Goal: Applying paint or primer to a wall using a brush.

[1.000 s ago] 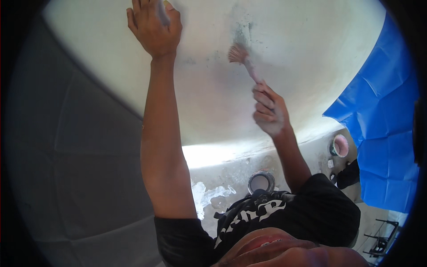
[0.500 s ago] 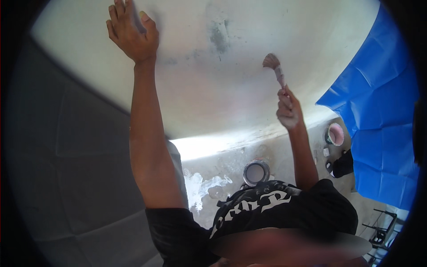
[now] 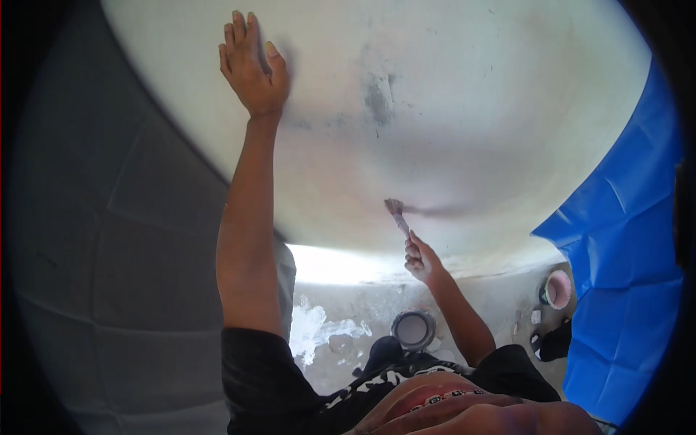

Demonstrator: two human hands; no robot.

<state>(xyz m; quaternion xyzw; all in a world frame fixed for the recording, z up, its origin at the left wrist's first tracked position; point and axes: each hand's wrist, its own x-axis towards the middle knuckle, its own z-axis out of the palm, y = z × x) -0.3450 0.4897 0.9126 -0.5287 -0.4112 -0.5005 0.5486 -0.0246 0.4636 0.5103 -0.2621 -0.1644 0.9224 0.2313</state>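
Counting gives 1 brush (image 3: 397, 214), pinched in the right hand (image 3: 420, 259), bristles touching the white curved wall (image 3: 478, 109); the left hand (image 3: 251, 65) presses flat there, fingers together. Below, 2 round tins (image 3: 414, 328) sit on concrete floor (image 3: 362, 304) beside 1 blue tarp (image 3: 623, 290).

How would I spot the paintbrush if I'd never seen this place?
Start at the big white wall that fills the top of the view and find the dark grey smudge on it. Below that smudge, the right hand holds the paintbrush with its bristles against the wall. It is the only slim tool raised there; the left hand lies flat and empty.
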